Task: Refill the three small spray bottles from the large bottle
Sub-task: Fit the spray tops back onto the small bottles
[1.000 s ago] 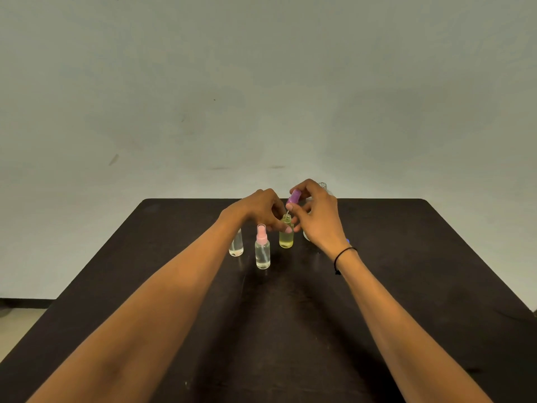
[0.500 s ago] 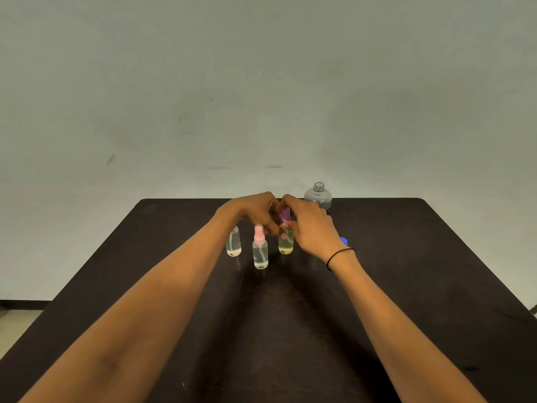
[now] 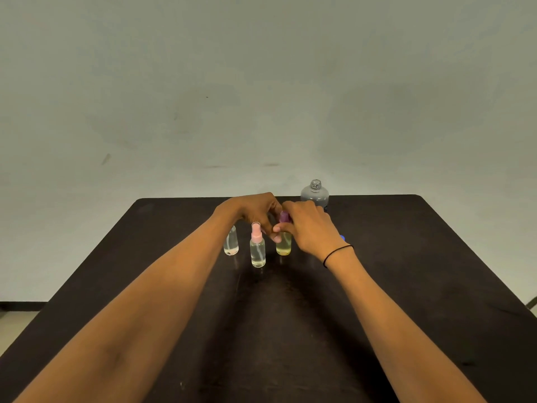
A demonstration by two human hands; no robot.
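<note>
On the worktop [image 3: 406, 257], purple cap [image 3: 284, 216] now down on yellow bottle [image 3: 283, 243]; a second ago, lifted. Left hand [image 3: 255, 210] holding bottle, right hand [image 3: 309, 225] pinching cap. Closing up, likely filled.

The counter [image 3: 406, 271] looks like dark, matt wood with faint scuffs. The three small spray bottles [image 3: 257, 253] are clear, glossy plastic, one with a smooth pink cap. The large bottle [image 3: 314, 193] is translucent, shiny plastic.
</note>
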